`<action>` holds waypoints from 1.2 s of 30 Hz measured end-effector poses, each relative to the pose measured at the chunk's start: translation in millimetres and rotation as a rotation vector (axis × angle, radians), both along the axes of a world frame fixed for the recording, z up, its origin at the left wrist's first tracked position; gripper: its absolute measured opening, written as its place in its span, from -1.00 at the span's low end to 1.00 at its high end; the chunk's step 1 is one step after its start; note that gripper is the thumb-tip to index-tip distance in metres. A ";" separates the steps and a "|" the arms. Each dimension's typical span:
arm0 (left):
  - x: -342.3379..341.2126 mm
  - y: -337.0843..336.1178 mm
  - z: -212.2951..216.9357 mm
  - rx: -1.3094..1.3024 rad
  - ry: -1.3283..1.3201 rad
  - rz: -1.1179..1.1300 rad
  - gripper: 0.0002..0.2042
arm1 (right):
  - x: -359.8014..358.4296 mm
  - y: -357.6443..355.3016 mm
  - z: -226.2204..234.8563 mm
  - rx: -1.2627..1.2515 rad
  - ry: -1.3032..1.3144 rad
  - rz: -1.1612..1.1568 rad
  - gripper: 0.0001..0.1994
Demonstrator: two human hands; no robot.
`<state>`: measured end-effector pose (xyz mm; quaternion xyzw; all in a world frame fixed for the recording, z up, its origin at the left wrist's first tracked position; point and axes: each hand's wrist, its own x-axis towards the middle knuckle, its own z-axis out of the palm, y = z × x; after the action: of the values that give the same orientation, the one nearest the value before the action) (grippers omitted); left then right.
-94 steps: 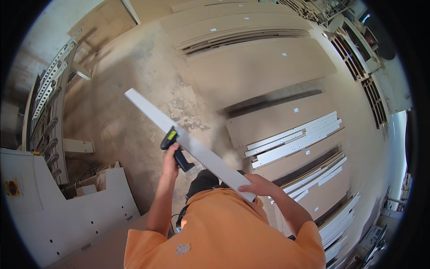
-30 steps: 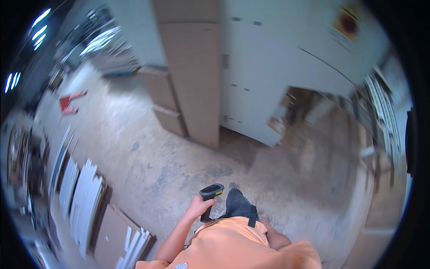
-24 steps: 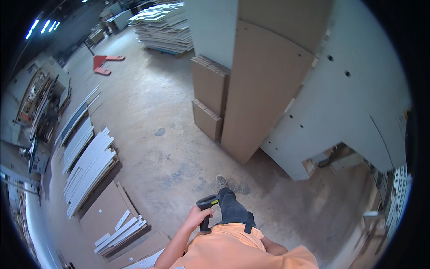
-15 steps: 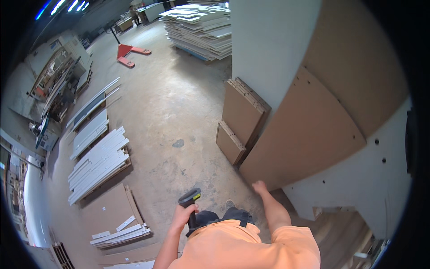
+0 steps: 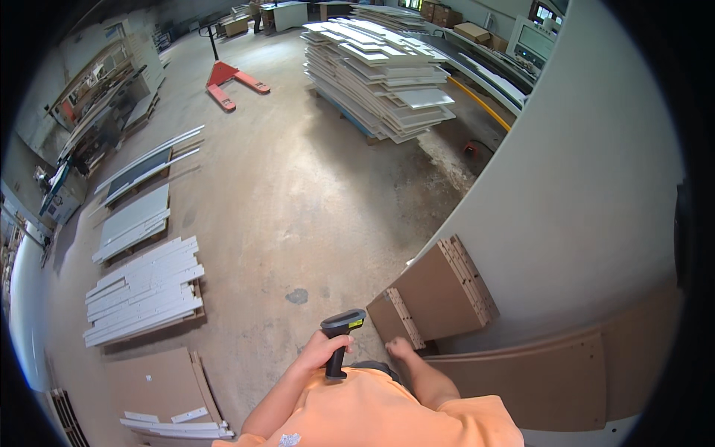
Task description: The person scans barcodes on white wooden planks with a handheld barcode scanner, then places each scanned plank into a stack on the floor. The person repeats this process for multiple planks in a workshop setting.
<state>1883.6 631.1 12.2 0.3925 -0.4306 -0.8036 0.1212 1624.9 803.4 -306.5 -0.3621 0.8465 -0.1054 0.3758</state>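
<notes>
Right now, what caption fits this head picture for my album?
Left hand grips a handheld scanner; right hand reaches toward brown boards.

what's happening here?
A person in an orange shirt stands on a workshop floor. The left hand holds a handheld scanner upright. The right hand reaches toward brown boards leaning against a grey panel. White panels lie on the floor to the left.
</notes>
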 end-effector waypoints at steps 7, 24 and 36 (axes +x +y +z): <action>-104.8 -221.0 20.1 -0.222 -0.161 -0.186 -0.73 | -3.6 16.3 3.4 0.431 -0.309 -0.383 -0.61; -404.7 -520.3 39.9 -0.031 -0.129 -0.086 -0.81 | -446.0 -614.3 58.0 -0.456 -0.346 -0.661 -0.82; -678.6 -757.3 50.0 -0.008 0.038 -0.448 -0.73 | -590.2 -712.0 117.6 -0.369 -0.438 -0.749 -0.86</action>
<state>1205.0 -126.3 62.2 0.2713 -0.5076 -0.8162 -0.0504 1034.7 91.4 -188.9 -0.0618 0.7868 -0.4564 0.4108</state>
